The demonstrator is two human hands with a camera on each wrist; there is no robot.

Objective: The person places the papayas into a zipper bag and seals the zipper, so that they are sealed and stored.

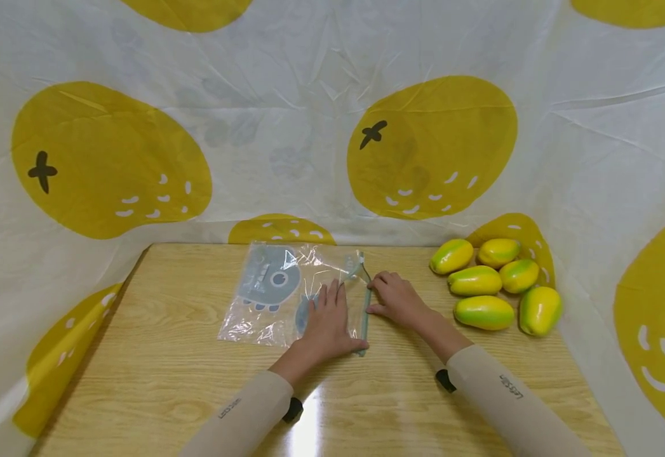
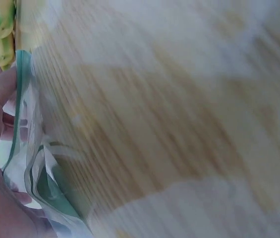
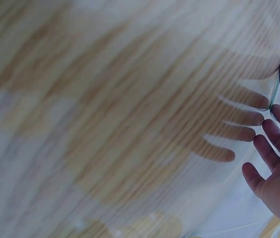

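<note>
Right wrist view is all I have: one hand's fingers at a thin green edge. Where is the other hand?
Observer: The head view shows the left hand lying on a clear bag, its fingers pointing toward the far side of the table.
Operator: Is anything printed on that bag?
Observer: Yes, a one-eyed grey-blue cartoon figure, toward the end away from the green strip.
Operator: And what lies to the right of my right hand?
Observer: Six yellow-green fruits, grouped on the table, apart from both the hand and the bag.
</note>
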